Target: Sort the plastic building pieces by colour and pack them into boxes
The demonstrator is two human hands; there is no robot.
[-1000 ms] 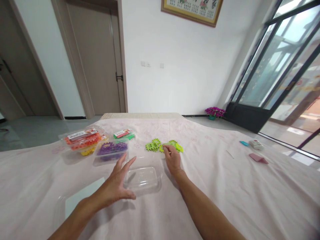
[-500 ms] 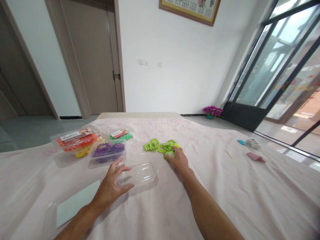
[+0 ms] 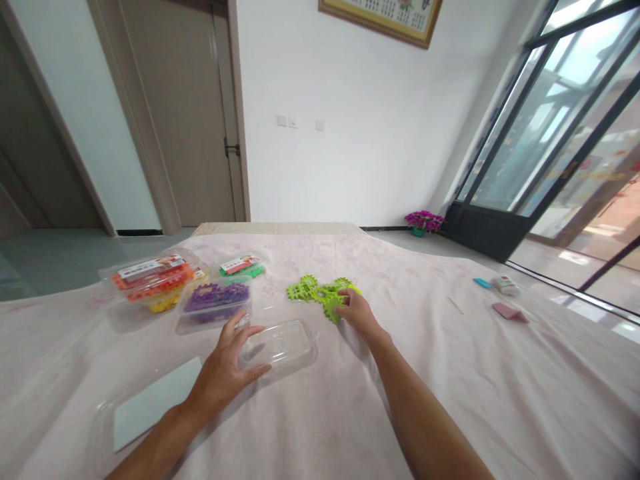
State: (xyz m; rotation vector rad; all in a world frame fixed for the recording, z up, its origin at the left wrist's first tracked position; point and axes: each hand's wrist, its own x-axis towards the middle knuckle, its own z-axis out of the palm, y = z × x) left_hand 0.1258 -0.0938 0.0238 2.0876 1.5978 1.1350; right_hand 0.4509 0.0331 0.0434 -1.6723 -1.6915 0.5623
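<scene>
My left hand (image 3: 227, 367) grips the near left end of an empty clear plastic tray (image 3: 285, 343) that lies on the pink cloth, thumb and fingers curled round its rim. My right hand (image 3: 356, 312) reaches to a small heap of lime-green toothed plastic pieces (image 3: 320, 292) and its fingers pinch some of them at the heap's near edge. The heap lies just beyond the tray, to its right.
Clear boxes of purple pieces (image 3: 216, 300), orange and yellow pieces (image 3: 153, 280) and green pieces (image 3: 243, 267) stand at the left. A flat clear lid with a pale card (image 3: 150, 403) lies by my left forearm. Small items (image 3: 505, 297) lie far right. The pink cloth (image 3: 450, 393) covers the table.
My left hand went from open above the tray to closed on its end. My right hand closed on green pieces and drew them slightly toward the tray.
</scene>
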